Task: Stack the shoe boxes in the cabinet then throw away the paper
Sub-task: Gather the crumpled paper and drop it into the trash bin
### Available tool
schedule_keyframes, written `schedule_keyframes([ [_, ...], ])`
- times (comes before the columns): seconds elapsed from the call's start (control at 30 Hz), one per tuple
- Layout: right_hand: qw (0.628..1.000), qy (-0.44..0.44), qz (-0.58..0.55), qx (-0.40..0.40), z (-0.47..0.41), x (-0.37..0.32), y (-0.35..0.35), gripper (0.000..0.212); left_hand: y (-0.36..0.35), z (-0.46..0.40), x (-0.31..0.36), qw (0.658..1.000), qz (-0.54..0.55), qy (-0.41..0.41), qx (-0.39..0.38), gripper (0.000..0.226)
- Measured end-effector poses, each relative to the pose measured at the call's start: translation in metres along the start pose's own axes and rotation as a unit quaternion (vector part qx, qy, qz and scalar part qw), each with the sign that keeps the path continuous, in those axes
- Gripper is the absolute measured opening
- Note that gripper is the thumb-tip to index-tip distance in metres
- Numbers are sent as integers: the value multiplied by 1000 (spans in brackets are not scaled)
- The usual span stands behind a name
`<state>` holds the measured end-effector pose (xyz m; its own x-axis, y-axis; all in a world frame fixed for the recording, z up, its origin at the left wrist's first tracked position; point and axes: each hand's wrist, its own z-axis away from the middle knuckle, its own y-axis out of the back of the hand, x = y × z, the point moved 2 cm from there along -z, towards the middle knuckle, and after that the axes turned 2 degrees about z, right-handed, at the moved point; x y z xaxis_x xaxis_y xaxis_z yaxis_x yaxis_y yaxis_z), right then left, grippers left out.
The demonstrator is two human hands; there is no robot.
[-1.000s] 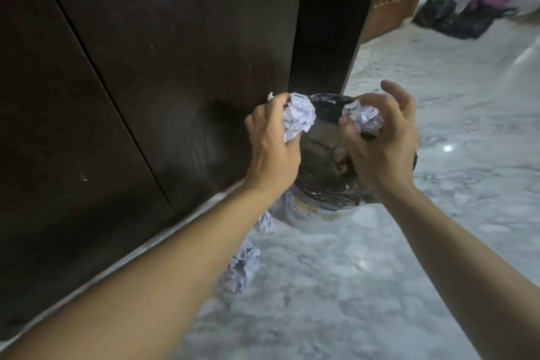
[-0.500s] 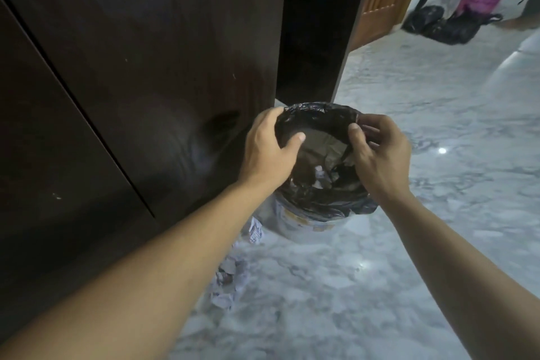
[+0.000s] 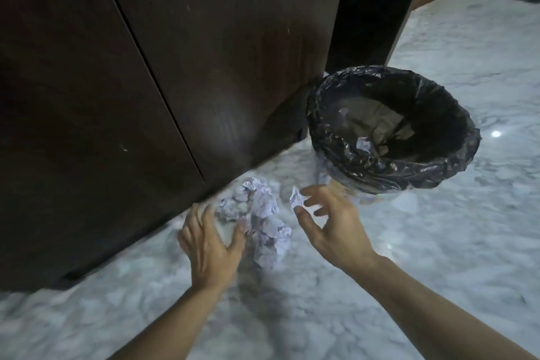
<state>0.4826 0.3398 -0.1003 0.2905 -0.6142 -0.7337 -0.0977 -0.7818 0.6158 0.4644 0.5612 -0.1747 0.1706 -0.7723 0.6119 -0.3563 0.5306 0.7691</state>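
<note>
Left hand (image 3: pixel 209 245): lay open beside paper pile (image 3: pixel 260 213).
Right hand (image 3: pixel 331 223): curled at paper bit (image 3: pixel 296 199); couldn't tell if holding.
Bin (image 3: pixel 350 161): past right hand.

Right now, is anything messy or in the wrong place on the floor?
Yes. A heap of crumpled white paper lies on the grey marble floor by the dark wooden cabinet, beside the black-lined round bin, not inside it.

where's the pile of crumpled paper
Head view, lower centre: the pile of crumpled paper lies on the marble floor at the foot of the dark cabinet, between the left hand and right hand, left of the black-lined bin.
</note>
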Motion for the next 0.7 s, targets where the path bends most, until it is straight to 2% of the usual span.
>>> schedule_keyframes([
  [0.13, 987, -68, 85, -119, 8, 34, -29, 52, -5, 4, -34, 997, -59, 37, -44, 98],
  [0.23, 972, -84, 128, -178, 9, 48, -44, 75, -12, 1, -39, 994, -12, 55, -98, 110],
  [0.37, 951, -87, 176, -238, -1, 59, -55, 102, -23, -7, -33, 987, 27, 16, -156, 120],
  [0.57, 919, -85, 236, -306, -25, 67, -67, 123, -45, -30, -18, 958, -99, -25, -267, 132],
  [0.63, 913, -68, 244, -320, -31, 71, -72, 126, -49, -33, -16, 948, -129, -25, -290, 128],
  [0.7, 910, -64, 240, -332, -34, 75, -77, 126, -50, -31, -17, 947, -149, -33, -282, 115],
])
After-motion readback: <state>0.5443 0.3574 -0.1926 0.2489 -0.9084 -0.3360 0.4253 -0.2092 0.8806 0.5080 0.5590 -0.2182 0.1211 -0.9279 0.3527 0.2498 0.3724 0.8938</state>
